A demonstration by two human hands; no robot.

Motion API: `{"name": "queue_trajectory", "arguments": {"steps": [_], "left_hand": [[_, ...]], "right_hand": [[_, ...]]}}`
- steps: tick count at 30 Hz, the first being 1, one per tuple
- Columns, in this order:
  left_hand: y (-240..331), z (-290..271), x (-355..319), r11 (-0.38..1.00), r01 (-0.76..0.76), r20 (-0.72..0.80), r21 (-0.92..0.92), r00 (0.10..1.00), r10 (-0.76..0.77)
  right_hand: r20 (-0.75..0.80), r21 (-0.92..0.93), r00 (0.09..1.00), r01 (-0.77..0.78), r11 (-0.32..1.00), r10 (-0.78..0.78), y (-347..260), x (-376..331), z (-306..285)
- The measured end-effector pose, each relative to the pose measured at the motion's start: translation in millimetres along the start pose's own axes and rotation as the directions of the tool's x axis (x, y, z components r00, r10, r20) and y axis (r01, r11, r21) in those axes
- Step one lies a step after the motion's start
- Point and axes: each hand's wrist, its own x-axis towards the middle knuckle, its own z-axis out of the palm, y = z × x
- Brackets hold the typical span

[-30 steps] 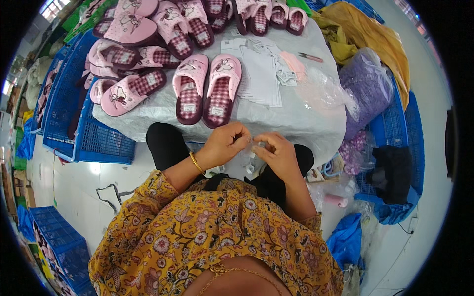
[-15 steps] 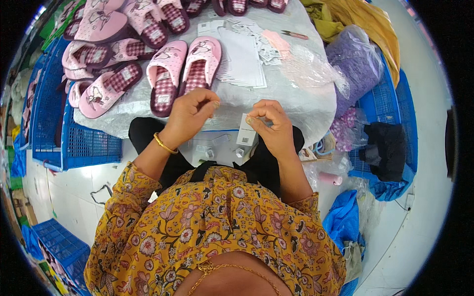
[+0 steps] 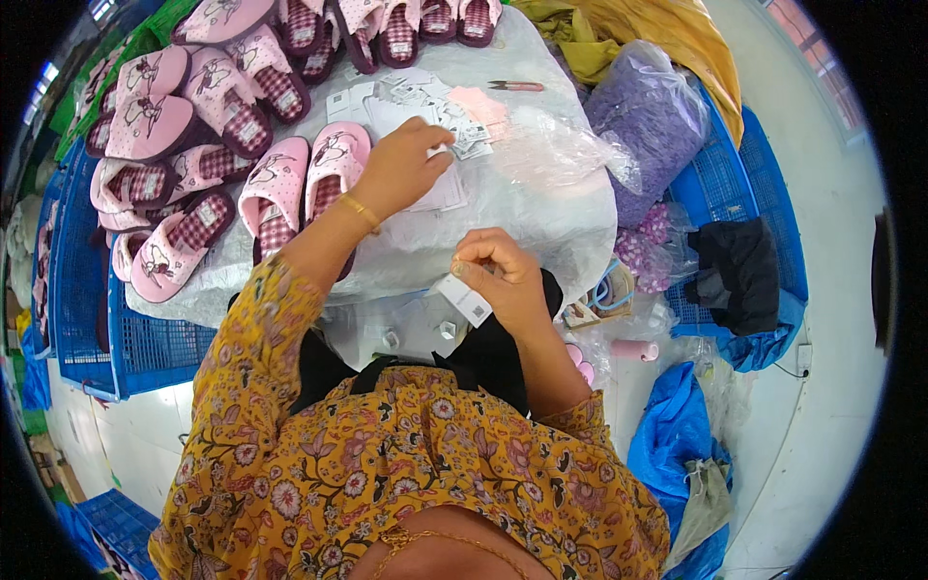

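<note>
My right hand (image 3: 505,275) pinches a white card tag (image 3: 466,301) between thumb and fingers, just off the table's front edge. The card has a small dark printed square. My left hand (image 3: 406,162) is over the stack of white paper sheets (image 3: 447,190), beside a pile of small white labels (image 3: 471,147). Its thumb and fingers are bent toward each other; what lies between them, if anything, I cannot make out. Left of it rests a pair of pink slippers with checked insoles, one slipper (image 3: 275,179) in plain sight, the other (image 3: 338,155) partly behind my left forearm.
Many more pink slippers (image 3: 150,124) are heaped at the table's left and back. Thread snips (image 3: 516,86), a pink paper piece (image 3: 479,108) and clear plastic bags (image 3: 556,145) lie on the right half. Blue crates (image 3: 169,348) flank the table; a bag of purple items (image 3: 650,126) stands right.
My left hand has moved forward from in front of the slippers to the papers and labels. My right hand still holds the card, now tilted. The whole view has shifted.
</note>
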Motion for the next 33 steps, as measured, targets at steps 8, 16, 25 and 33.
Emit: {"name": "queue_trajectory", "arguments": {"steps": [8, 16, 25, 33], "left_hand": [[-18, 62, 68, 0.858, -0.107, 0.127, 0.502, 0.991, 0.050], [-21, 62, 60, 0.746, -0.239, 0.119, 0.622, 0.970, 0.211], [-14, 41, 32, 0.914, -0.083, -0.145, 0.397, 0.978, 0.152], [17, -7, -49, 0.820, -0.472, -0.301, 0.322, 0.771, 0.562]], "right_hand": [[-0.136, 0.019, 0.987, -0.080, 0.997, 0.081, 6, -23, -23], [-0.161, 0.070, 0.977, -0.129, 0.989, 0.139, 11, -27, -27], [-0.194, 0.068, 0.976, -0.089, 0.994, 0.101, 11, -27, -21], [-0.246, 0.318, 0.944, -0.134, 0.939, 0.218, 2, -10, -15]]}}
